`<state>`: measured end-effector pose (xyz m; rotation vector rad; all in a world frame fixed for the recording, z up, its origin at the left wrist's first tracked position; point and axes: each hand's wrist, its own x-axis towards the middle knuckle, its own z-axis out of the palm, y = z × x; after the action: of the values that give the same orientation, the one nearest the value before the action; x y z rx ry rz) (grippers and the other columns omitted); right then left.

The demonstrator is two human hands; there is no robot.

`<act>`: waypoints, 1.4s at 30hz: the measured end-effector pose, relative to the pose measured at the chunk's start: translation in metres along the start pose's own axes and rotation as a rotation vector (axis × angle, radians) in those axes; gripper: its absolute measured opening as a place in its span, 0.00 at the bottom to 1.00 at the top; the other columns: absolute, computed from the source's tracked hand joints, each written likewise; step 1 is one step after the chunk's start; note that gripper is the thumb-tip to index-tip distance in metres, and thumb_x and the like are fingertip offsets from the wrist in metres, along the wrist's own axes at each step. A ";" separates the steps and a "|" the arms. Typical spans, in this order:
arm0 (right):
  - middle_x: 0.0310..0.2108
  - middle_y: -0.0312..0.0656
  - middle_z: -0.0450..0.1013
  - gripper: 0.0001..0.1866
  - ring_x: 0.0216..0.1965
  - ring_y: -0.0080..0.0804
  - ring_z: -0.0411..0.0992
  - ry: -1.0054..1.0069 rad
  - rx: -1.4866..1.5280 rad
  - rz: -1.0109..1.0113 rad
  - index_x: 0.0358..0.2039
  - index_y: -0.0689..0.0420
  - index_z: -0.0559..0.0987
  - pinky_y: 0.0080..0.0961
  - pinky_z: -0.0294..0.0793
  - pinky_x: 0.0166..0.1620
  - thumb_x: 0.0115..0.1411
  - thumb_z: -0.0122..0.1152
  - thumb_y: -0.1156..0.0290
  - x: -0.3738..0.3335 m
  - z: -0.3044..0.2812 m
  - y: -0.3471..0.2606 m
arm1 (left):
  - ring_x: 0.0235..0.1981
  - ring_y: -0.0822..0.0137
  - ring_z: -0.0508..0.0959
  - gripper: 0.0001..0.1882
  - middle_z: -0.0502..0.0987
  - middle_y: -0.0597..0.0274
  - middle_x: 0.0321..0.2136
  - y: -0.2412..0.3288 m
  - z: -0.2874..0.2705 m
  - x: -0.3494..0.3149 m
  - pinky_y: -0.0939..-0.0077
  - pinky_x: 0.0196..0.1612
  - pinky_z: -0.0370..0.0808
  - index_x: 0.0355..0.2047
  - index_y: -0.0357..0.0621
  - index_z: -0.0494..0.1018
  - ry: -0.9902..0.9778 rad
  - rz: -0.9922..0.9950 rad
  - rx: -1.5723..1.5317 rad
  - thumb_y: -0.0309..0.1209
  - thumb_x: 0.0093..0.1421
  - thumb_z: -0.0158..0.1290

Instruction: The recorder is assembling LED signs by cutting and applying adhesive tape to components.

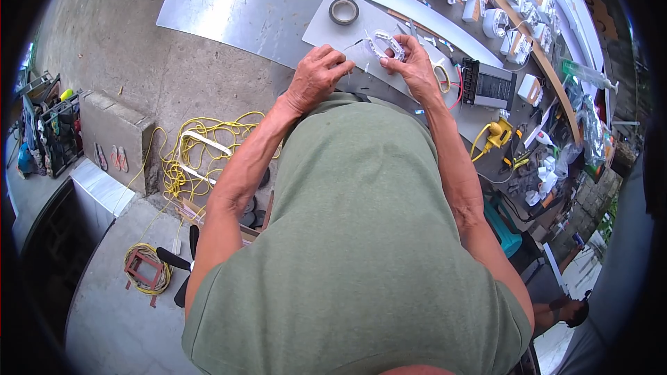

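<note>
My right hand (pixel 415 69) grips a white, curved piece shaped like an open ring (pixel 381 40), with small parts along its inner side. To the left of it, my left hand (pixel 318 78) is closed in a pinch at the table's near edge; what its fingertips hold, if anything, is too small to make out. A thin dark wire (pixel 354 44) shows between the hands. Beyond them a roll of dark tape (pixel 344 11) lies on a grey board (pixel 321 28). Yellow-handled scissors (pixel 442 78) lie beside my right wrist.
Several white letter-shaped pieces (pixel 495 22) stand at the far right, by a long wooden strip (pixel 549 73). A black-and-grey power supply (pixel 490 85) with red wire and a yellow tool (pixel 497 133) sit to the right. Yellow cord (pixel 182 156) lies tangled on the left floor.
</note>
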<state>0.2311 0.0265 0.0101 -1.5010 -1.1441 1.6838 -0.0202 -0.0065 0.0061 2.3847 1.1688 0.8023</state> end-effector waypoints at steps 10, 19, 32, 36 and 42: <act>0.34 0.39 0.76 0.23 0.34 0.23 0.75 -0.043 0.048 -0.054 0.50 0.64 0.72 0.21 0.77 0.35 0.56 0.71 0.75 -0.010 0.002 -0.007 | 0.37 0.69 0.82 0.11 0.84 0.59 0.35 0.002 -0.014 0.020 0.75 0.45 0.79 0.42 0.36 0.81 0.234 -0.813 -0.918 0.31 0.69 0.55; 0.31 0.35 0.77 0.15 0.32 0.17 0.72 -0.086 0.158 0.041 0.43 0.61 0.75 0.18 0.71 0.38 0.58 0.70 0.72 -0.019 0.006 0.005 | 0.30 0.72 0.82 0.13 0.83 0.58 0.29 0.006 -0.002 0.030 0.80 0.35 0.79 0.42 0.35 0.81 0.219 -1.004 -1.179 0.33 0.63 0.62; 0.36 0.47 0.76 0.14 0.38 0.44 0.75 -0.030 -0.752 -0.233 0.39 0.61 0.80 0.36 0.73 0.43 0.53 0.69 0.70 -0.024 -0.004 0.000 | 0.22 0.80 0.71 0.12 0.81 0.63 0.24 0.013 0.002 0.027 0.85 0.23 0.64 0.38 0.37 0.82 0.029 -1.117 -1.127 0.33 0.59 0.66; 0.44 0.45 0.76 0.17 0.47 0.41 0.73 0.030 -0.894 -0.482 0.46 0.57 0.80 0.38 0.71 0.51 0.56 0.68 0.69 -0.027 -0.006 -0.005 | 0.21 0.81 0.70 0.12 0.82 0.62 0.25 0.010 0.010 0.025 0.85 0.24 0.64 0.38 0.37 0.82 0.030 -1.104 -1.128 0.33 0.59 0.65; 0.49 0.41 0.77 0.17 0.52 0.41 0.71 -0.131 -0.867 -0.655 0.51 0.54 0.79 0.38 0.70 0.57 0.60 0.61 0.76 -0.010 -0.001 -0.029 | 0.22 0.81 0.70 0.12 0.84 0.61 0.27 0.010 0.014 0.026 0.84 0.26 0.65 0.40 0.37 0.82 -0.039 -1.035 -1.130 0.33 0.61 0.64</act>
<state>0.2313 0.0306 0.0406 -1.2149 -2.3126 0.8563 0.0076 0.0075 0.0092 0.7258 1.2133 0.7034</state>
